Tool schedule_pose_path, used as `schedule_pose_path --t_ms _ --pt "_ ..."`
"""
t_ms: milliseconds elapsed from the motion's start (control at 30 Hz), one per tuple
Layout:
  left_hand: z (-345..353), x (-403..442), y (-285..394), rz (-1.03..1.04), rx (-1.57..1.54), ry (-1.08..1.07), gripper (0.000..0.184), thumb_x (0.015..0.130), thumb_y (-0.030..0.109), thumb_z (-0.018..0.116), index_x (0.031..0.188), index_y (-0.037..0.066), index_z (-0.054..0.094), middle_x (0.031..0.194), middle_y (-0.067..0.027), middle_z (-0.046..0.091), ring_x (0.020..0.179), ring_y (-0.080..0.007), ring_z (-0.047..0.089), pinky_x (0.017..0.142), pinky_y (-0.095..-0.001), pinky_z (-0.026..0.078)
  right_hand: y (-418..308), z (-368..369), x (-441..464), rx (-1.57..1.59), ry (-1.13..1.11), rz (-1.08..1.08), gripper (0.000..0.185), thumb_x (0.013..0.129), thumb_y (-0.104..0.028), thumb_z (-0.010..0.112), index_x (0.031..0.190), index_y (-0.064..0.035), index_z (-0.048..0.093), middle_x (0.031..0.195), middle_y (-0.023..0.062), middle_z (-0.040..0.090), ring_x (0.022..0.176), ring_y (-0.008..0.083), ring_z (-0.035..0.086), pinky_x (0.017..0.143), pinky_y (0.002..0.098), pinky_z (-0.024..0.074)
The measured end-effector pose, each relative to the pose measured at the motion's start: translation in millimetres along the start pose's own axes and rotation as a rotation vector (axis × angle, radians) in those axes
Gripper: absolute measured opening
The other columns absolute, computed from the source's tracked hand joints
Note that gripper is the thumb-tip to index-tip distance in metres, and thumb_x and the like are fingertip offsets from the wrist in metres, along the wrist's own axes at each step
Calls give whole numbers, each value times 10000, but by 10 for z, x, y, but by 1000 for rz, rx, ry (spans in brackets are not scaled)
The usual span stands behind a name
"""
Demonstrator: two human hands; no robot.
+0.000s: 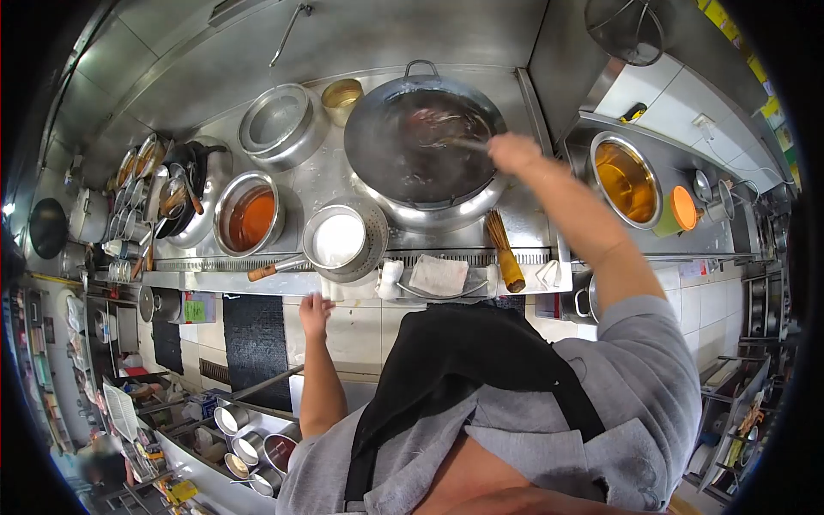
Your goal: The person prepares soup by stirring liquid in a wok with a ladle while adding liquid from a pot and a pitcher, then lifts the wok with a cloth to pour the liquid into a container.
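Note:
My right hand [515,153] grips the handle of a long-handled cooking utensil [468,143] that reaches into the large wok [378,172]. Its far end is blurred and sunk in the dark, bubbling liquid, where reddish pieces show. My left hand [316,316] hangs over the front of the stove, holding nothing, with its fingers partly bent and apart. Just above it lies the wooden handle [264,272] of a strainer, apart from the fingers. A metal pot of white contents [337,239] stands beside a perforated metal bowl [374,246] there.
Left of the wok stand a pot of reddish-orange liquid [252,218], a strainer over a pot [275,120] and a small tin [342,99]. A bamboo brush [505,253] and folded cloth [439,275] lie along the front edge. An oil pot [625,182] stands at right.

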State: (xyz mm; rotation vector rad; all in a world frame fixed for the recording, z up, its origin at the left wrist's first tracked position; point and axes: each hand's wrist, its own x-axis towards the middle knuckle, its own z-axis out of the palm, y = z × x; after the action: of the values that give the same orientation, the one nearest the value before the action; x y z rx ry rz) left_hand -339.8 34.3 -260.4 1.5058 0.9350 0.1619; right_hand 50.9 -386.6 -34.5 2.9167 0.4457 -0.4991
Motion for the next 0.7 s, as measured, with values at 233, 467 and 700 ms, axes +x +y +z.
schedule_pose_path --t_ms 233,467,700 --pt "-243 -1010 -1399 -233 198 -82 227 984 304 609 980 77 607 795 -59 676 624 -165 675 439 -272 430 766 -181 86 -16 -54 -166 279 975 -262 515 1173 -231 709 1188 117 702 1145 308 655 950 459 531" --pt "-341 -1314 -2347 -730 156 -119 163 956 299 618 1020 150 633 779 6 647 629 -139 587 536 -361 439 351 162 243 47 82 -128 283 942 -291 564 1142 -159 715 1125 137 721 1078 346 681 892 487 552" --pt "-10 -1441 -950 -471 265 -103 199 953 318 600 1082 172 643 873 14 663 771 -156 655 636 -395 463 875 -293 202 -18 -76 -185 295 983 -278 539 1229 -238 697 1224 77 696 1165 289 648 970 445 521"
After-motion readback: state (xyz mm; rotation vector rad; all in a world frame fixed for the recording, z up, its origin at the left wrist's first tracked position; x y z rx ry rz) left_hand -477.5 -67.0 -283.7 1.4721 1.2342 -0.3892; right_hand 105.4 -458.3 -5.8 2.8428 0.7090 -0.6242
